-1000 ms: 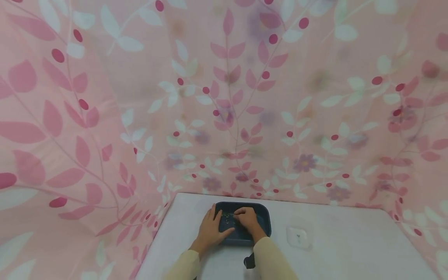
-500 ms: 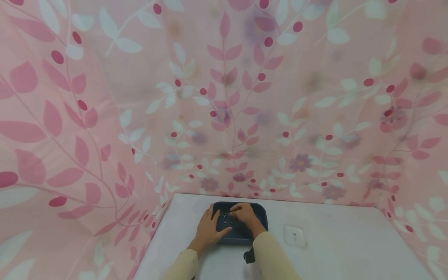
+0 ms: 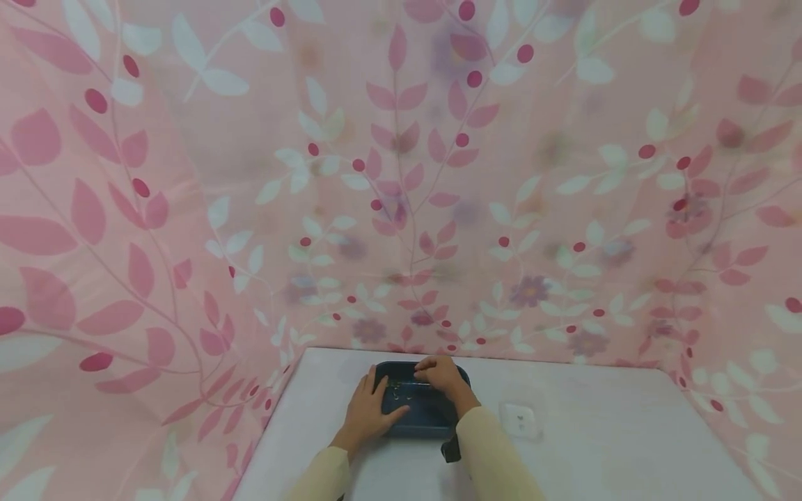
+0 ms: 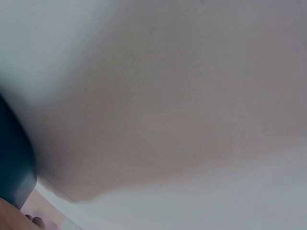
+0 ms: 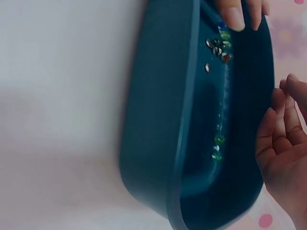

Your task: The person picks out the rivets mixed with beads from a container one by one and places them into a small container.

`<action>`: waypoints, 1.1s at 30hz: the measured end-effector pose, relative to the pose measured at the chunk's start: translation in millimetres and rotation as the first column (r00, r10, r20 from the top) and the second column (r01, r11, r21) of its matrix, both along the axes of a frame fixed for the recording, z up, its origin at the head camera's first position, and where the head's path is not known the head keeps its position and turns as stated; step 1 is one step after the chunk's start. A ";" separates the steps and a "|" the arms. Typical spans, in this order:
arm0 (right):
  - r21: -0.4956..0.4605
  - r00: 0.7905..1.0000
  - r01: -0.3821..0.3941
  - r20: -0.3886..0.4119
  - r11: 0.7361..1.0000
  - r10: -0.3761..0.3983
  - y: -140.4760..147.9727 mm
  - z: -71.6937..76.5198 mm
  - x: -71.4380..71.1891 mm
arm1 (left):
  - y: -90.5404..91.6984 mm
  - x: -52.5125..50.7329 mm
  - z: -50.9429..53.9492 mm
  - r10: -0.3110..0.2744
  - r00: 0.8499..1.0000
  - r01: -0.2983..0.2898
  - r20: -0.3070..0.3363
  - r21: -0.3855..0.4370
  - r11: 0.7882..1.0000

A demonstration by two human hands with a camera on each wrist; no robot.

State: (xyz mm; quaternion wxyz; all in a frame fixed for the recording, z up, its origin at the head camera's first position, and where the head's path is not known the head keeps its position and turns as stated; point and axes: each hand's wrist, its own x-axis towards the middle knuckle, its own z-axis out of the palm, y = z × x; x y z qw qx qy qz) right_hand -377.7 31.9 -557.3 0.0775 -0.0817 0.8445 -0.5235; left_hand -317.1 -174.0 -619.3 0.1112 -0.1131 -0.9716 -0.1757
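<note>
A dark teal tray [image 3: 416, 417] stands on the table, with small shiny beads [image 5: 220, 50] clustered inside along its far side. Two green beads [image 5: 218, 140] lie apart from that cluster in the right wrist view. My left hand [image 3: 366, 410] rests on the tray's left rim, thumb and fingers spread. Over the far right part of the tray is my right hand [image 3: 443, 376], its fingers bent and the thumb close to the fingertips. Whether anything tiny sits between them cannot be made out. In the left wrist view only the tray's corner [image 4: 14, 158] and table surface show clearly.
A clear square plastic case [image 3: 520, 421] with small marks lies on the white table [image 3: 601, 431], right of the tray. A dark object [image 3: 451, 449] shows beside the right forearm. Pink leaf-patterned cloth [image 3: 401, 209] hangs behind the table and at both sides.
My right hand has lifted slightly away from the beads toward the tray's far rim. My left hand keeps its place on the left rim. The head view has shifted a little.
</note>
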 end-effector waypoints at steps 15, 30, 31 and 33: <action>-0.004 0.997 0.082 -0.012 0.997 -0.082 21.7 9.1 -2.6 | 0.9 -2.1 -3.8 -0.004 1.000 0.004 -0.005 0.020 1.000; 0.030 0.987 0.158 -0.002 0.987 -0.158 68.9 20.3 -2.9 | -6.8 -3.1 -5.1 -0.013 1.000 0.012 0.005 0.014 1.000; 0.044 0.987 0.159 0.001 0.986 -0.159 73.1 19.8 -2.9 | -6.3 -2.8 -4.3 -0.017 1.000 0.017 0.004 0.018 1.000; 0.073 0.987 0.163 0.004 0.984 -0.163 81.9 18.8 -3.2 | -5.0 -2.3 -3.1 -0.020 1.000 0.019 0.013 0.022 1.000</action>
